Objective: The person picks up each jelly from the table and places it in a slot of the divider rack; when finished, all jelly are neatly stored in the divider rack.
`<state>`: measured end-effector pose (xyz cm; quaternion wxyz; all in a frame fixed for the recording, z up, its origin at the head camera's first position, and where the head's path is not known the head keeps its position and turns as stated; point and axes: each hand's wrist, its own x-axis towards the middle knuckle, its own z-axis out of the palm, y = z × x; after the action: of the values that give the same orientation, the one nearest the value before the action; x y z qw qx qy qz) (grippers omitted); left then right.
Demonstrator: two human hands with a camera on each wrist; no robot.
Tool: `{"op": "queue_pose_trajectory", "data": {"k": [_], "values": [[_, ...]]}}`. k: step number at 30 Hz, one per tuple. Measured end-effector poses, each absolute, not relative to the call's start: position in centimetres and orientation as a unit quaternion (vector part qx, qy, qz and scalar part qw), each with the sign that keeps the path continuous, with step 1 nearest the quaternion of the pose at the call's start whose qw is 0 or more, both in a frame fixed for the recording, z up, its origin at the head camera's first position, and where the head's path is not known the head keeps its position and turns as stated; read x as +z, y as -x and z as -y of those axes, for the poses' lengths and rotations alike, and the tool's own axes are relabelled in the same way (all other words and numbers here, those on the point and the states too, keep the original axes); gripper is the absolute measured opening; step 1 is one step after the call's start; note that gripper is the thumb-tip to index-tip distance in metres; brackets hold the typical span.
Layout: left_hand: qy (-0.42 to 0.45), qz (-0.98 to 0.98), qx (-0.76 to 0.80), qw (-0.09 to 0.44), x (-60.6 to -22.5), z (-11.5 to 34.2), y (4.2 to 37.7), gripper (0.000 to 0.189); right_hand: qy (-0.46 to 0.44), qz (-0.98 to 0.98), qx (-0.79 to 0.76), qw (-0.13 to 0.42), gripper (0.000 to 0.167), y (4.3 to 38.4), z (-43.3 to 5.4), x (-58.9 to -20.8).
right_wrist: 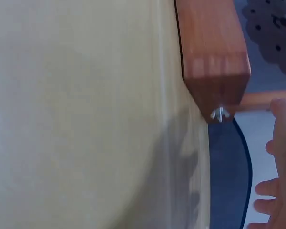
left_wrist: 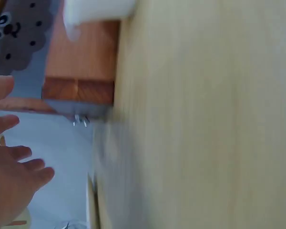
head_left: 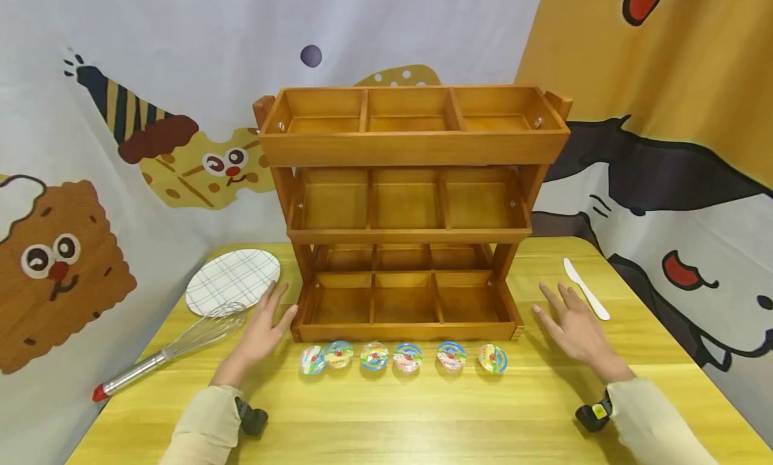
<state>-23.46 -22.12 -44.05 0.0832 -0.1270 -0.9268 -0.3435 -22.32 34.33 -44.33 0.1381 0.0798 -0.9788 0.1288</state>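
Observation:
A three-tier wooden rack (head_left: 414, 149) with divided trays stands at the back of the table. In front of its lowest tray several small jelly cups (head_left: 407, 358) with printed lids lie in a row. My left hand (head_left: 258, 331) hovers by the rack's left side with fingers spread, holding nothing; the whisk (head_left: 205, 334) and round checked plate (head_left: 232, 282) are nearest to it. Off the rack's right side my right hand (head_left: 574, 324) hangs over the table, fingers extended and holding nothing. A white plastic knife (head_left: 586, 288) lies just beyond it.
The wooden table (head_left: 410, 418) spreads across the front. Behind it hangs a cartoon-printed curtain (head_left: 199, 49). In the right wrist view a wing nut (right_wrist: 220, 114) shows on the side of the rack's bottom tray.

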Motion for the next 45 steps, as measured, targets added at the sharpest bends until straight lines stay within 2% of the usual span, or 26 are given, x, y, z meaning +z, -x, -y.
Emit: {"op": "queue_pose_trajectory", "data": {"k": [4, 10, 13, 15, 18, 24, 29, 35, 45], "values": [[0.12, 0.88, -0.456, 0.051, -44.4, 21.5, 23.4, 0.063, -0.08, 0.974, 0.153, 0.145, 0.056, 21.1, -33.2, -44.3], [0.067, 0.793, -0.603, -0.046, -45.1, 21.7, 23.6, 0.063, -0.089, 0.95, 0.205, 0.219, 0.062, 18.9, -31.7, -44.0], [0.07, 0.778, -0.619, -0.083, -45.5, 21.7, 23.7, 0.064, -0.101, 0.933, 0.228, 0.26, 0.053, 17.7, -31.1, -43.7], [0.078, 0.774, -0.621, -0.097, -45.7, 21.6, 23.8, 0.065, -0.108, 0.926, 0.244, 0.268, 0.043, 16.8, -30.6, -43.6], [0.083, 0.768, -0.627, -0.097, -46.1, 21.7, 23.7, 0.067, -0.115, 0.923, 0.29, 0.224, 0.039, 15.7, -29.6, -43.5], [0.089, 0.762, -0.635, -0.095, -46.5, 21.8, 23.8, 0.072, -0.139, 0.865, 0.48, 0.048, 0.053, 14.7, -28.3, -44.4], [0.077, 0.757, -0.641, -0.096, -46.7, 21.8, 23.8, 0.071, -0.141, 0.816, 0.56, -0.033, 0.06, 15.2, -27.6, -45.6], [0.073, 0.758, -0.641, -0.093, -46.9, 21.6, 23.7, 0.072, -0.084, 0.807, 0.578, -0.088, 0.066, 15.4, -26.6, -46.2], [0.077, 0.752, -0.648, -0.093, -47.2, 21.8, 23.9, 0.073, -0.096, 0.805, 0.577, -0.098, 0.056, 15.8, -25.6, -46.2]]}}
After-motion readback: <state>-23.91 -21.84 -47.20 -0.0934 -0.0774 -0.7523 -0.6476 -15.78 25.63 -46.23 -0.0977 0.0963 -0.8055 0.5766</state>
